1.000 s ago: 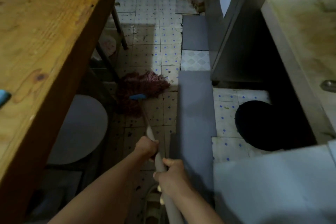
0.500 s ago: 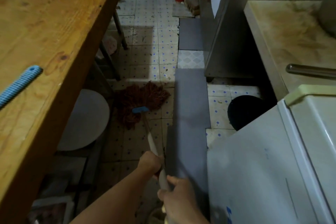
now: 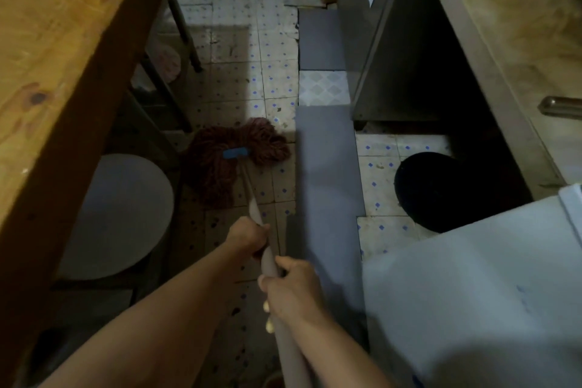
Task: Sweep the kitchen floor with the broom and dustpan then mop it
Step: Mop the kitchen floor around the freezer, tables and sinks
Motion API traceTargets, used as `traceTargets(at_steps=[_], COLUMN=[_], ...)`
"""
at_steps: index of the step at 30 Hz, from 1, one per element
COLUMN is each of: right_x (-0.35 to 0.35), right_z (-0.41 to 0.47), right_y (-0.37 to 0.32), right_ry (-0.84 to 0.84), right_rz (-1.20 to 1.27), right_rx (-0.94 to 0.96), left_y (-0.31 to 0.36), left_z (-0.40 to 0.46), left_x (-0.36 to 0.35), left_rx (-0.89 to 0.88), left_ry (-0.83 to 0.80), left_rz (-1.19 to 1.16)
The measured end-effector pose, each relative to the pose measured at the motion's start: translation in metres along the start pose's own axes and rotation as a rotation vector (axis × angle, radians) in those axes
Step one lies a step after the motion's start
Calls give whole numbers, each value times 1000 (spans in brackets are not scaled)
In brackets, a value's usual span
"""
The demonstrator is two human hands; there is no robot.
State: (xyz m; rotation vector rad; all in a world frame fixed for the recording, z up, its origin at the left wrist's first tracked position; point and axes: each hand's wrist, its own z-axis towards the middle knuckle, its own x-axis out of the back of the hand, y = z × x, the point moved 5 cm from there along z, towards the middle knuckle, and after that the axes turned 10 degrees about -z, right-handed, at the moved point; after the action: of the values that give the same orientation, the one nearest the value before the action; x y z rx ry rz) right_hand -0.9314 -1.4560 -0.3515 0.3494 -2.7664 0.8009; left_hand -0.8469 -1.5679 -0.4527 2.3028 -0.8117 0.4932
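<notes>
A mop with a reddish-brown string head (image 3: 233,161) and a blue clamp lies spread on the patterned tile floor (image 3: 239,79), near the wooden table's legs. Its pale handle (image 3: 255,211) runs back toward me. My left hand (image 3: 248,238) grips the handle farther down the shaft. My right hand (image 3: 291,291) grips it closer to my body, fingers curled round it. The tiles under and behind the mop are dark with spots. No broom or dustpan is in view.
A wooden table (image 3: 56,41) fills the left, with a round grey stool (image 3: 122,214) under it. A grey mat strip (image 3: 327,173) runs up the floor's middle. A steel counter (image 3: 519,41), a black bin (image 3: 441,192) and a white appliance (image 3: 472,293) stand on the right. Buckets stand far back.
The mop head has shifted a little across the tiles in front of the table legs while both hands keep their grip. The view has swung, hiding the blue item on the table.
</notes>
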Motion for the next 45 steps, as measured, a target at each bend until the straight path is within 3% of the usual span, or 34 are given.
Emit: traceTargets(at_steps=[8, 13, 35, 45], right_x=[10, 18, -3, -1], right_z=[42, 35, -171, -159], right_y=[-15, 10, 222, 196], right_ry=[71, 97, 81, 33], right_rz=[66, 68, 2, 163], right_rx=[13, -9, -91, -129], left_y=[35, 33, -112, -98], left_z=[38, 24, -233, -204], left_x=[-6, -31, -133, -117], left_rx=[-60, -56, -23, -54], left_ry=[10, -26, -156, -116], left_rz=[-43, -69, 90, 52])
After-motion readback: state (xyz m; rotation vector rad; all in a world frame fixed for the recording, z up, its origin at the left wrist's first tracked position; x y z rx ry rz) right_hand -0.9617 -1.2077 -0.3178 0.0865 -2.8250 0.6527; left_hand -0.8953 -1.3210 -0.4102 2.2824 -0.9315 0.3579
